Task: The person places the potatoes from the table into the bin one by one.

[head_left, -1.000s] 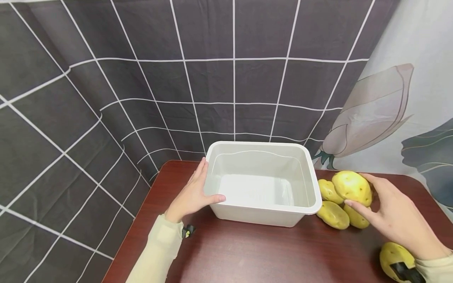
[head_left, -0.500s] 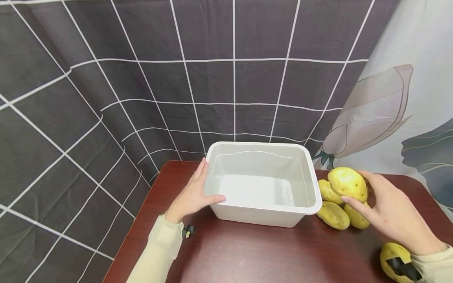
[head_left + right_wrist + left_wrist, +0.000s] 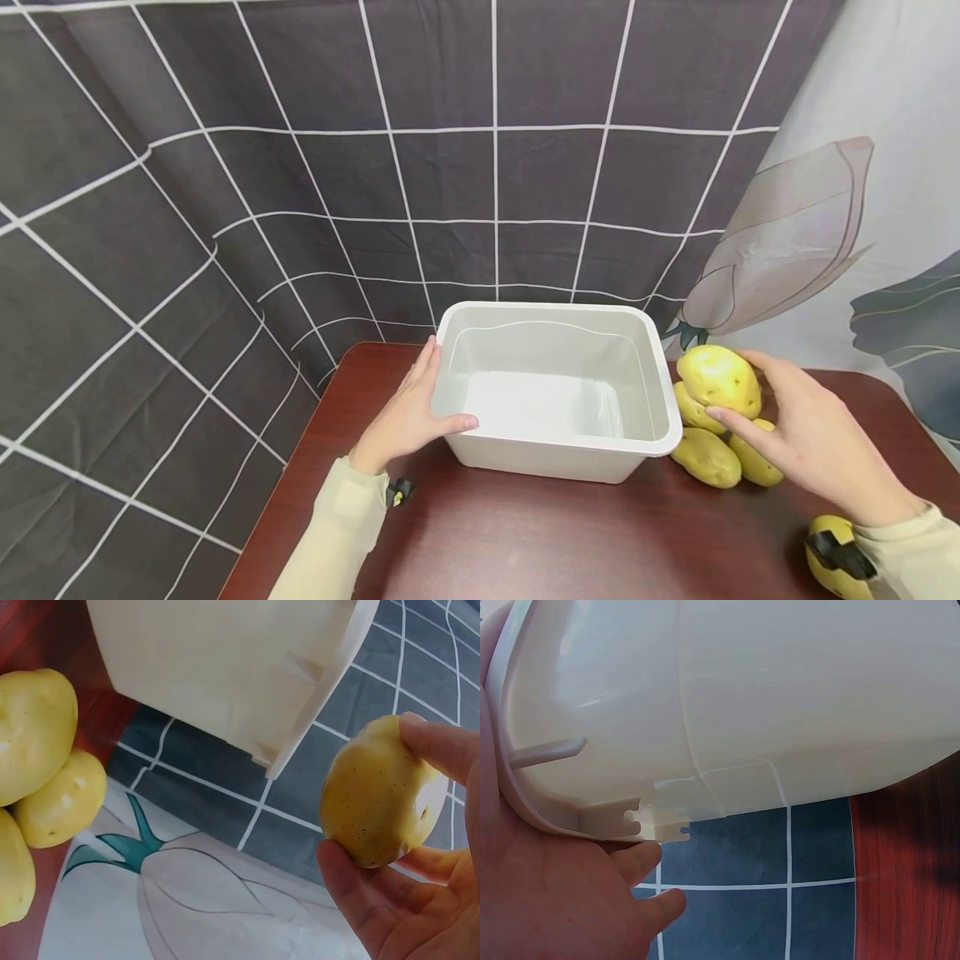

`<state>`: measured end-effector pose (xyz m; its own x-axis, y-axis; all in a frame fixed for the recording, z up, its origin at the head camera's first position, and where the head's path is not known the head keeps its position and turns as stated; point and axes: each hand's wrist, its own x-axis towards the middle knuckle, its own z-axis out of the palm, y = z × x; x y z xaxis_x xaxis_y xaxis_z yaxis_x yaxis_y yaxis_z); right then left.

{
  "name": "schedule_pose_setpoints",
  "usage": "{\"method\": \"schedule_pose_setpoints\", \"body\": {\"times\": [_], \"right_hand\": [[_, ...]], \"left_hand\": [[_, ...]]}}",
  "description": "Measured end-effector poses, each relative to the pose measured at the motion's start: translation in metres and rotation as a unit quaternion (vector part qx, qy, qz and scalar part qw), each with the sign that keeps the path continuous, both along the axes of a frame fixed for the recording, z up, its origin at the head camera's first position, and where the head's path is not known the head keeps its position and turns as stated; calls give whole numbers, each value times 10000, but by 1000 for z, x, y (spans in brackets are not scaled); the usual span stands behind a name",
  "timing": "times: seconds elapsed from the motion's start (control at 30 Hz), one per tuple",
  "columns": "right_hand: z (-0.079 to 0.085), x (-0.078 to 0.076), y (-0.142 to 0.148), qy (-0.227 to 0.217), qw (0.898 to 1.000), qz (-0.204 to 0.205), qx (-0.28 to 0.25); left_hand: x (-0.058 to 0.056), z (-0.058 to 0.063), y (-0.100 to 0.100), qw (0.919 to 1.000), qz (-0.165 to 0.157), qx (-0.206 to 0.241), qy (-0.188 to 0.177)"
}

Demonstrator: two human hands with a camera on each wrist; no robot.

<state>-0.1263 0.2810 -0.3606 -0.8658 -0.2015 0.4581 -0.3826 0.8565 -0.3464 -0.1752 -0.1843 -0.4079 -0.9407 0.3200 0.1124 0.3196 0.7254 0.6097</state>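
A white rectangular plastic tub (image 3: 555,460) stands on the table in the head view. At its left front corner my left hand (image 3: 405,417) holds it, thumb over the front rim and fingers along the left side. The left wrist view shows the fingers (image 3: 660,907) outside, below the tub's rim. To the right of the tub, my right hand (image 3: 817,433) grips a yellow potato (image 3: 718,381) between thumb and fingers. The right wrist view has this potato (image 3: 382,791) raised apart from the others. Below it lie several potatoes (image 3: 705,458) in a group.
Another potato (image 3: 832,575) lies at the front right, partly behind the right wrist's black strap. The reddish-brown table (image 3: 540,533) meets a dark gridded cloth (image 3: 442,167) at the back and left. A pale floral cloth (image 3: 900,208) hangs at the right.
My right hand has moved left and slightly up with the potato, closer to the tub's right side. The left hand and the tub have stayed where they were.
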Motion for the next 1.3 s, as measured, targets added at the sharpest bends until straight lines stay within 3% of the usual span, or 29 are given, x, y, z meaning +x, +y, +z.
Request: {"method": "schedule_pose_setpoints", "body": {"times": [0.5, 0.8, 1.1, 1.3], "right_hand": [[5, -7, -8, 140, 9997, 166, 85], [8, -13, -13, 5, 9998, 142, 150], [7, -19, -18, 160, 9985, 498, 184], [8, -19, -22, 75, 9986, 489, 174]], "left_hand": [[-1, 0, 0, 10000, -22, 6, 12], [-1, 0, 0, 10000, -5, 12, 7], [1, 1, 1, 10000, 5, 22, -25], [2, 4, 2, 9999, -12, 125, -22]]}}
